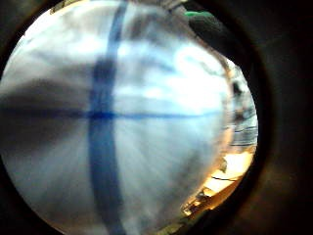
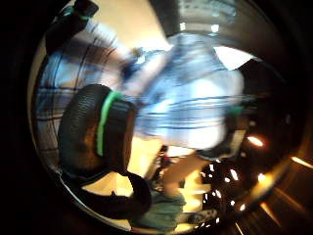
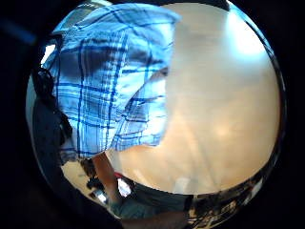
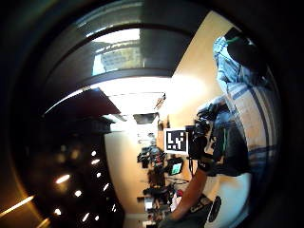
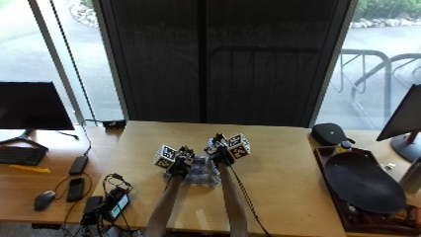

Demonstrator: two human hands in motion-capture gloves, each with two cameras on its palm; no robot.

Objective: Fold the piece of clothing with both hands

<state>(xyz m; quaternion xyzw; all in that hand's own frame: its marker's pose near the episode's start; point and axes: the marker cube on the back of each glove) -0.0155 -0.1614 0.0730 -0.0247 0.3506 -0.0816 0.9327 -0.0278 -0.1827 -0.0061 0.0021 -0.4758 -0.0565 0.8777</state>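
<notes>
The shirt (image 5: 200,177), a blue-and-white plaid, lies bunched near the middle of the table (image 5: 283,168), nearer its front edge than its back edge. The left hand (image 5: 178,165) is on the shirt's left part and the right hand (image 5: 220,154) on its far right part, both with fingers curled into the cloth and raising it off the table. The two hands are near each other but apart.
</notes>
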